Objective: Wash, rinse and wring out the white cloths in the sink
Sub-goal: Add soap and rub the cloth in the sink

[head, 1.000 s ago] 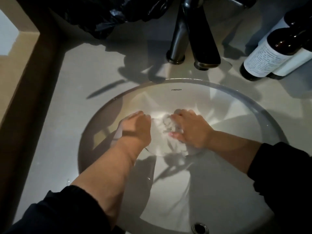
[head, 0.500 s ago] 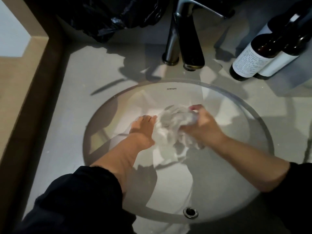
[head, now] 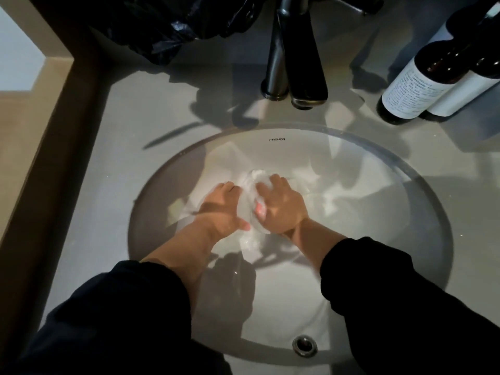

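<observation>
A wet white cloth (head: 250,212) lies bunched in the water of the round white sink (head: 405,185). My left hand (head: 220,209) grips its left side, fingers curled into the fabric. Close beside it, my right hand (head: 281,205) grips the right side of the same cloth, with its thumb tucked against the cloth. A tail of the cloth trails toward me below the hands. More white cloth (head: 300,180) shows under the water behind my right hand.
A dark faucet (head: 300,63) stands behind the basin, its spout over the far rim. Two dark bottles with white labels (head: 422,87) stand at the back right. A black plastic bag (head: 184,25) lies at the back left. The overflow hole (head: 305,345) sits in the near basin wall.
My right hand had lifted the bunched cloth above the water; now it has come down and both hands hold the cloth close together in the water.
</observation>
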### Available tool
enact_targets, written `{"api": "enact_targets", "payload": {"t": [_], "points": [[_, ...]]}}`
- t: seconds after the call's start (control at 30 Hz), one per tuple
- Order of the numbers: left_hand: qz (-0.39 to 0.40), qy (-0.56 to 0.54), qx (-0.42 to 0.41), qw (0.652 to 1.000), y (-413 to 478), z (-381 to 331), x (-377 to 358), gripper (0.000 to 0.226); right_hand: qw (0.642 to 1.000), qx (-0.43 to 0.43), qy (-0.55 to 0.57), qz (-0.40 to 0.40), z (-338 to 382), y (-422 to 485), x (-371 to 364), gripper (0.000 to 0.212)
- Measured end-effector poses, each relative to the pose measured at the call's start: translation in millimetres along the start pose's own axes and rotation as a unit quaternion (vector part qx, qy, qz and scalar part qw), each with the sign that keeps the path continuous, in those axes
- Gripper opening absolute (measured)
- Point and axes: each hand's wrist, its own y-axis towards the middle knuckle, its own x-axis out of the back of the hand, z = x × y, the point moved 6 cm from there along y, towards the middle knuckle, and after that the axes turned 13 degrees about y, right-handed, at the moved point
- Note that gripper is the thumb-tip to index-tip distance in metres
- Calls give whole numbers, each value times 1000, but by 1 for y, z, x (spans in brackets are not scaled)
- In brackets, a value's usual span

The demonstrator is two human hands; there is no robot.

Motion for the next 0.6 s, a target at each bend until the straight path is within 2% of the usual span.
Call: {"api": "enact_targets", "payload": {"t": [0.07, 0.13, 0.23, 0.3, 0.33, 0.4, 0.47, 0.53, 0.6], "points": [[-4, 12, 7, 1000, -2, 0, 4, 61, 996, -66, 53, 11, 2, 5, 14, 40], [12, 29, 8, 999, -4, 1, 11, 70, 981, -144, 111, 70, -7, 10, 31, 36], [55, 19, 35, 998, -11, 9, 25, 78, 918, -260, 259, 147, -43, 0, 63, 30], [18, 62, 30, 997, -14, 5, 43, 77, 880, -326, 303, 164, -65, -16, 86, 24], [-21, 110, 6, 994, -14, -2, 49, 76, 880, -348, 276, 167, -73, -25, 91, 30], [-60, 158, -51, 984, -13, -22, 49, 77, 931, -317, 109, 144, -76, -35, 93, 49], [-10, 180, -62, 982, -13, -36, 27, 88, 965, -223, 9, 141, -55, -41, 75, 53], [11, 246, -62, 967, -11, -38, 2, 101, 964, -204, -21, 172, -46, -46, 47, 67], [-27, 326, -75, 942, -6, -36, -8, 102, 953, -176, -134, 205, -42, -49, 31, 78]]}}
